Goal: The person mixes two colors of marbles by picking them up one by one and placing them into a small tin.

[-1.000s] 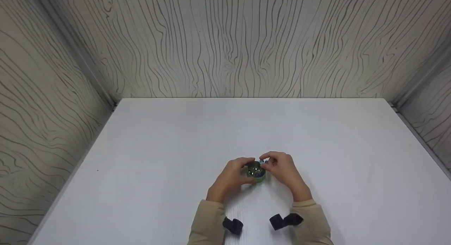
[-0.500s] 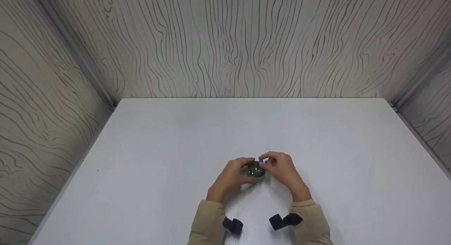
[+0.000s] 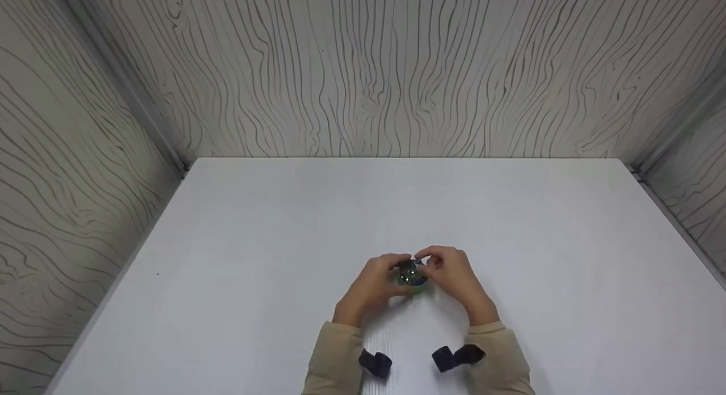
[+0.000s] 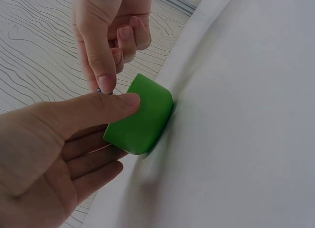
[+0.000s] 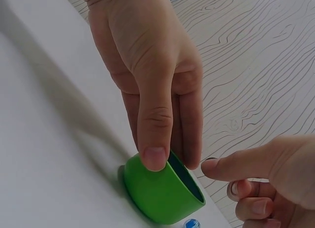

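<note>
A small green bowl [image 3: 417, 289] stands on the white table, shiny glass marbles [image 3: 409, 274] inside it. My left hand [image 3: 374, 281] grips it from the left, thumb on the near side and fingers on the far side; the left wrist view shows that thumb flat against the green wall [image 4: 147, 117]. Over the bowl's right rim, my right hand [image 3: 454, 273] pinches a small bluish marble [image 3: 420, 263] between thumb and forefinger, mostly hidden by the fingertips. A blue-and-white marble [image 5: 192, 223] lies beside the bowl in the right wrist view.
The white tabletop [image 3: 255, 225] extends widely around both hands. Wood-grain panels [image 3: 363, 71] rise behind it and at both sides. Black wrist mounts [image 3: 375, 364] stick out from the beige sleeves [image 3: 333, 355].
My right hand has shifted slightly left, bringing the pinched marble from beside the bowl's rim to over it. The left hand and the bowl stay in place.
</note>
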{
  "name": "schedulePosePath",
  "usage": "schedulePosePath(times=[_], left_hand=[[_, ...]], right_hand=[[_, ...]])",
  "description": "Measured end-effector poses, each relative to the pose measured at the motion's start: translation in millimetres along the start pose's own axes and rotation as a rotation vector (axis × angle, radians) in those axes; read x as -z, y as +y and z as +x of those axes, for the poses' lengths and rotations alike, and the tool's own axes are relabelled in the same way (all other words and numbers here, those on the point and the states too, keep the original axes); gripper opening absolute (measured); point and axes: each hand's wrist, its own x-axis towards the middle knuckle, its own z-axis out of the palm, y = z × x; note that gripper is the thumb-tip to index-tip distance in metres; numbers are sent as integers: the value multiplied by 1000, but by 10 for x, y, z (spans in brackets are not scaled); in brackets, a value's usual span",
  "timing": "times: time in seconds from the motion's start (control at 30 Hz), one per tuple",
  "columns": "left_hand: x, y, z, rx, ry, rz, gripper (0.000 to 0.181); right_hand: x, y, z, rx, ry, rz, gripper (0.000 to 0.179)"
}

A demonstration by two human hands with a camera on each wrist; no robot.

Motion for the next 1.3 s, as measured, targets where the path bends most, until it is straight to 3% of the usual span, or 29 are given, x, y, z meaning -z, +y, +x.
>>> schedulePosePath(times=[0.33,0.63,0.93,1.3], left_hand=[[6,-6,1,-16,5,10,58],[2,-13,17,-20,2,10,57],[8,-6,-2,-50,19,25,56],[-2,-2,18,13,5,3,59]], right_hand=[[-11,7,-1,13,10,-12,15],[-5,-6,0,-38,16,-3,14],[16,21,7,24,45,-30,13],[67,32,4,1,61,-35,14]])
